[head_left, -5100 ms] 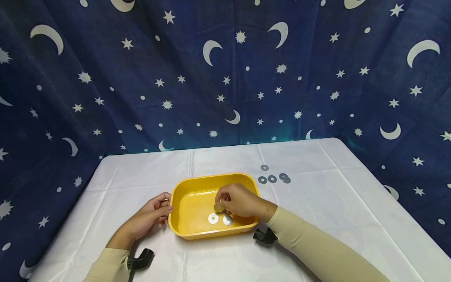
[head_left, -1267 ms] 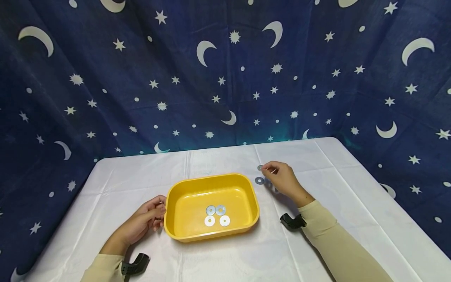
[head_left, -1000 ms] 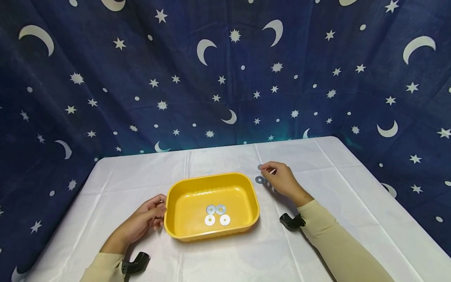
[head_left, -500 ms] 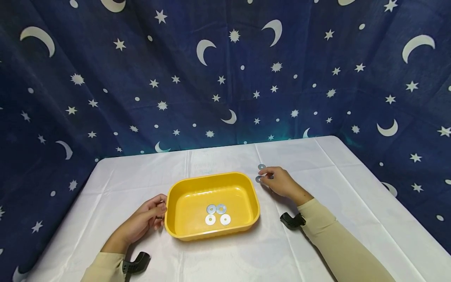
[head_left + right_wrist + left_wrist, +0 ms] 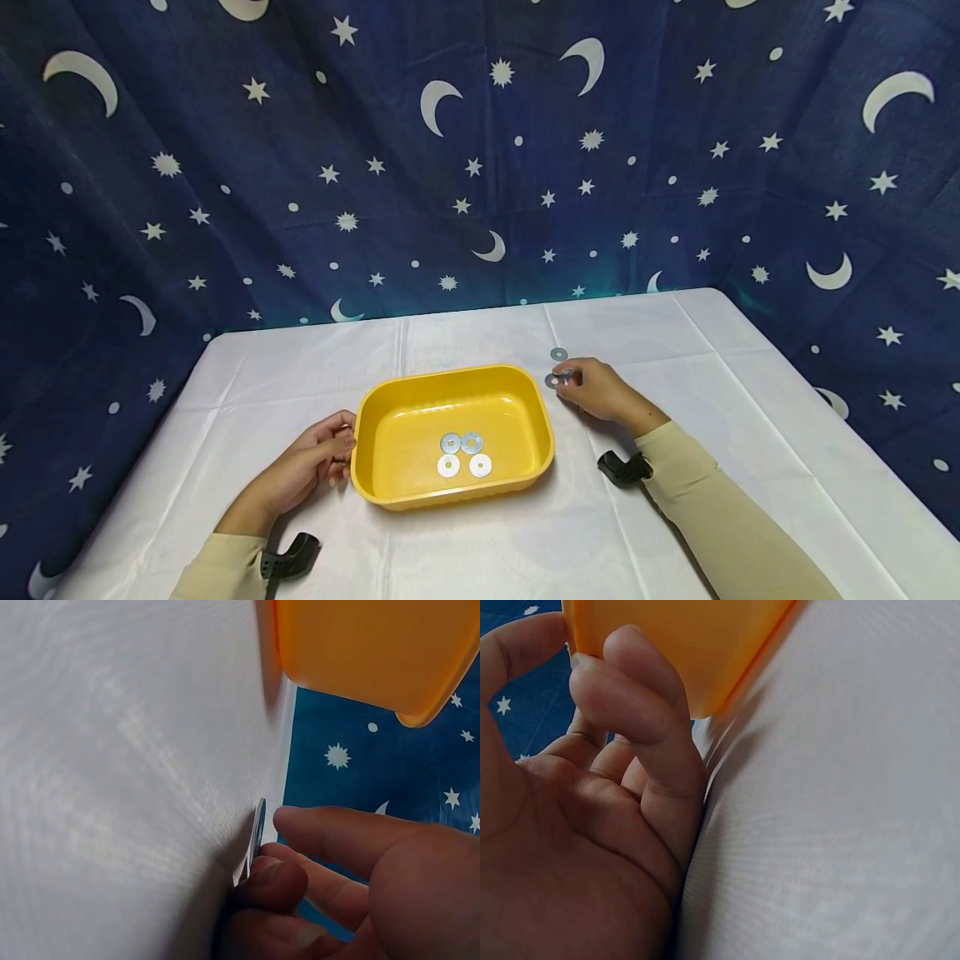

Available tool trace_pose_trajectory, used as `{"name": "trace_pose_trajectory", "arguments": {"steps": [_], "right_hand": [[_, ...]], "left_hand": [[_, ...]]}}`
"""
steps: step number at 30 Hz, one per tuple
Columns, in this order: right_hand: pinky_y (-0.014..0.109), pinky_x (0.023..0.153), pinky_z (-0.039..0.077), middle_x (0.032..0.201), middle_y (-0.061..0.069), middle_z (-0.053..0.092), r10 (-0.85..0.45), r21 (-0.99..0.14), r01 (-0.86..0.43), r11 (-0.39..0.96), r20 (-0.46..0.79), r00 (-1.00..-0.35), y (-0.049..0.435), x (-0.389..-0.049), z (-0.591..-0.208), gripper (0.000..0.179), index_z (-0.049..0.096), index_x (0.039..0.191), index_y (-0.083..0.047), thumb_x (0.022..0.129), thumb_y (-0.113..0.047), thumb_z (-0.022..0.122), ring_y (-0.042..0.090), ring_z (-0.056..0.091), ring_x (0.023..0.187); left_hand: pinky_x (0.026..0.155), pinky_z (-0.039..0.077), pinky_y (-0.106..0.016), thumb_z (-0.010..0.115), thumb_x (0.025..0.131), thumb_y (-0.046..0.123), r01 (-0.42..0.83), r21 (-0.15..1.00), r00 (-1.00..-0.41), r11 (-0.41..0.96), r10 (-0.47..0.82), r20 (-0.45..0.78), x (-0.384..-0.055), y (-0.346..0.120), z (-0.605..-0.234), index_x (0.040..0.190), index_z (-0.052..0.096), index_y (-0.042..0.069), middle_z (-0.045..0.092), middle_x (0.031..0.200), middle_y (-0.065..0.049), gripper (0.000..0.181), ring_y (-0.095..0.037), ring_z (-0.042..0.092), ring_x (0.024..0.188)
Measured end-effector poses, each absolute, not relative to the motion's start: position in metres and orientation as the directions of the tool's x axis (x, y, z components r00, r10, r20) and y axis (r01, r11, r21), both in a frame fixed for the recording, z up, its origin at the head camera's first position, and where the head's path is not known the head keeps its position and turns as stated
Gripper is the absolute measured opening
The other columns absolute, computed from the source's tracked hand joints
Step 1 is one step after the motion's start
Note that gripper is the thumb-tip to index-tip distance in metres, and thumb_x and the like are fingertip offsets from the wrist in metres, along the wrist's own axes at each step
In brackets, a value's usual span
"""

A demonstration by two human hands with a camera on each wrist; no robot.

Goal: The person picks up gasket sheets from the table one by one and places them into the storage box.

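Observation:
A yellow tray [image 5: 375, 479] stands on the table, and several flat metal washers [image 5: 449, 465] lie on its floor. Fingertips of my left hand [image 5: 303, 467] touch the tray's left end, the fingers loosely bent; the left wrist view shows them against its wall. To the right of the tray, my right hand [image 5: 600, 392] has its fingers curled around a washer [image 5: 259, 829], which is tilted up from the cloth. One flat washer [image 5: 552, 381] is just left of these fingertips and another washer [image 5: 558, 354] lies beyond them. My hand hides the spot where other washers lay earlier.
White cloth covers the table [image 5: 465, 550]. A dark blue curtain [image 5: 480, 167] with moons and stars hangs behind and at both sides. Each wrist wears a black camera strap [image 5: 624, 469].
About five seconds ago my right hand was over the tray with a washer; now several lie flat there. Lately the hand shifted slightly nearer, uncovering the far washer. My left hand stays.

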State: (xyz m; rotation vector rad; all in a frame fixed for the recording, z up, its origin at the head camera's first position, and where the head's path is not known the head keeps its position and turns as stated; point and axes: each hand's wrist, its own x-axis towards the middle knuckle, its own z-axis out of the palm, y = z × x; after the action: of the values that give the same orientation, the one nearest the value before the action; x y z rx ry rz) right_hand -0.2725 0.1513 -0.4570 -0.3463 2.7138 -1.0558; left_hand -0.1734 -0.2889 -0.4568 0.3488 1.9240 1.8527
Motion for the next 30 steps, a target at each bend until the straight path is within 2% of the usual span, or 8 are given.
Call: {"name": "trace_pose_trajectory", "arguments": {"steps": [5,13,30], "right_hand": [[0.024,0.054,0.045,0.078,0.007,0.054,-0.292,-0.680,-0.117,0.724,-0.148,-0.945,0.1521,-0.2723,-0.4568,0.026,0.067,0.114,-0.006,0.090,-0.013,0.070,0.016,0.050,0.059],[0.024,0.048,0.043,0.072,0.005,0.052,-0.317,-0.683,-0.124,0.719,-0.164,-0.934,0.1530,-0.2720,-0.4577,0.026,0.064,0.109,-0.008,0.087,-0.014,0.076,0.015,0.048,0.050],[0.022,0.049,0.041,0.069,0.003,0.047,-0.356,-0.689,-0.132,0.713,-0.192,-0.915,0.1565,-0.2701,-0.4564,0.027,0.057,0.100,-0.006,0.084,-0.013,0.079,0.014,0.046,0.051]], "left_hand": [[0.057,0.047,-0.016,0.043,0.106,0.014,-0.129,0.990,-0.868,0.062,0.476,-0.143,-0.1733,-0.2885,-0.4573,0.116,0.045,0.005,0.059,0.086,0.008,0.014,-0.005,0.057,0.068],[0.057,0.047,-0.016,0.043,0.105,0.013,-0.123,0.991,-0.870,0.060,0.474,-0.137,-0.1735,-0.2890,-0.4576,0.117,0.046,0.006,0.059,0.087,0.008,0.014,-0.005,0.058,0.069],[0.058,0.047,-0.017,0.042,0.106,0.016,-0.127,0.989,-0.860,0.070,0.490,-0.146,-0.1723,-0.2899,-0.4545,0.118,0.043,0.004,0.058,0.087,0.007,0.017,-0.006,0.057,0.071]]}}
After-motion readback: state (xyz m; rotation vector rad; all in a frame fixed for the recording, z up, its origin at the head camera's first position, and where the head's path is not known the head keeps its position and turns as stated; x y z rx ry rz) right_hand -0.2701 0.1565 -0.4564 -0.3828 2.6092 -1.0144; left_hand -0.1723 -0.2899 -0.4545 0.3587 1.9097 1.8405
